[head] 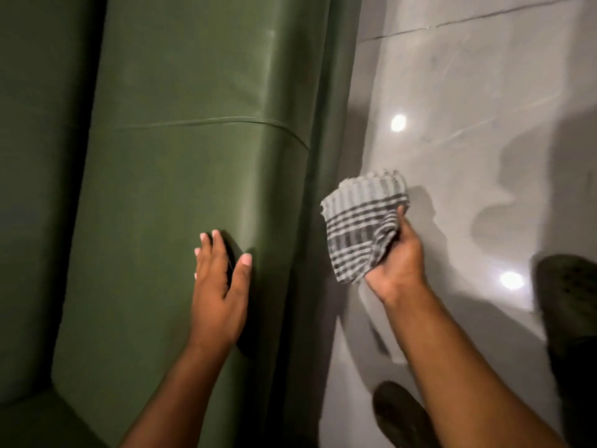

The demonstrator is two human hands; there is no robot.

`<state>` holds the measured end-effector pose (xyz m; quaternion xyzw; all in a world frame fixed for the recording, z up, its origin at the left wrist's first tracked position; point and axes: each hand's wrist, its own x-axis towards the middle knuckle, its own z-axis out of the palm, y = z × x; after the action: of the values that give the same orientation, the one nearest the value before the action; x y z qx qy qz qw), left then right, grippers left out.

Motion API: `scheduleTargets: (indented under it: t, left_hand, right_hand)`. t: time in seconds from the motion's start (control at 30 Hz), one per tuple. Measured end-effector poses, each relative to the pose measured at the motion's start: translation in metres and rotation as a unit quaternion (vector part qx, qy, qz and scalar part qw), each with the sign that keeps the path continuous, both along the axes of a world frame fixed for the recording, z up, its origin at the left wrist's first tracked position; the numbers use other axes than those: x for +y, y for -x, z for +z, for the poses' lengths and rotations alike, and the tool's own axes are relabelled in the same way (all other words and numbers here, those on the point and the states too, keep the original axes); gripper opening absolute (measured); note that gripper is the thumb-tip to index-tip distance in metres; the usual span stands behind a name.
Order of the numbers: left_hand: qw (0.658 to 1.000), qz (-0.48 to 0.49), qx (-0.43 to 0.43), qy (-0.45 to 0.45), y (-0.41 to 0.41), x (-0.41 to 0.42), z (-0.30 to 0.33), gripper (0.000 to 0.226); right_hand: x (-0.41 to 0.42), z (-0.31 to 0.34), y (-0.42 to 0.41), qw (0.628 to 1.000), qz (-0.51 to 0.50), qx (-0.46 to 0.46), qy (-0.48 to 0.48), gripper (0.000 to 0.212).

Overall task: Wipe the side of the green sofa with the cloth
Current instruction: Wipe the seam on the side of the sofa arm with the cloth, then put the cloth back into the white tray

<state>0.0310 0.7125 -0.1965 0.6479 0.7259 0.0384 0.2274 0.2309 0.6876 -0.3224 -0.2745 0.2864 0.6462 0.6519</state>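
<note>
I see the green sofa point(181, 176) filling the left of my view, its arm top under my left hand point(219, 286) — fingers spread flat, gripping nothing. Right of the sofa, my right hand point(399, 260) clutches the striped cloth point(361, 221), bunched — held just beside the sofa's side, over the glossy floor point(468, 130).
</note>
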Motion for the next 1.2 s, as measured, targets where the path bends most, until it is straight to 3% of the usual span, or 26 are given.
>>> scheduleTargets:
  t: [0.1,0.23,0.37,0.47,0.6,0.77,0.83,0.87,0.93,1.0,1.2]
  left_hand:
    - [0.993,0.089,-0.069,0.017,-0.023,-0.028,0.041,0.063]
    - [0.983,0.146,-0.104,0.040,-0.044,-0.044,0.128,0.067]
    - [0.969,0.204,-0.116,0.078,-0.026,-0.066,0.228,0.086]
    - [0.945,0.286,-0.139,0.078,-0.001,-0.099,0.298,0.086]
    - [0.875,0.456,-0.157,-0.029,0.048,-0.180,0.385,0.083]
    - [0.769,0.616,-0.119,-0.122,0.094,-0.327,0.446,0.080]
    - [0.723,0.668,-0.093,-0.149,0.109,-0.388,0.454,0.080]
    - [0.693,0.697,-0.079,-0.165,0.116,-0.420,0.457,0.080]
    - [0.627,0.755,-0.059,-0.182,0.121,-0.485,0.449,0.080]
    - [0.584,0.792,-0.035,-0.176,0.116,-0.543,0.435,0.081]
    - [0.524,0.848,-0.002,-0.084,0.088,-0.670,0.373,0.094]
  right_hand:
    - [-0.015,0.060,-0.046,0.997,0.055,-0.029,-0.037,0.054]
    - [-0.015,0.162,-0.065,0.983,0.165,-0.069,-0.049,0.063]
    - [0.004,0.278,-0.056,0.940,0.310,-0.090,-0.111,0.083]
    - [0.014,0.360,-0.028,0.889,0.410,-0.078,-0.189,0.081]
    - [-0.004,0.465,0.053,0.803,0.533,-0.064,-0.260,0.065]
    - [-0.074,0.568,0.163,0.691,0.633,-0.024,-0.349,0.045]
    - [-0.115,0.594,0.208,0.655,0.662,-0.003,-0.365,0.053]
    - [-0.141,0.610,0.232,0.639,0.674,0.003,-0.370,0.054]
    - [-0.190,0.619,0.271,0.579,0.715,0.046,-0.388,0.037]
    - [-0.237,0.624,0.305,0.536,0.750,0.058,-0.384,0.037]
    - [-0.386,0.603,0.376,0.389,0.856,0.036,-0.340,0.043]
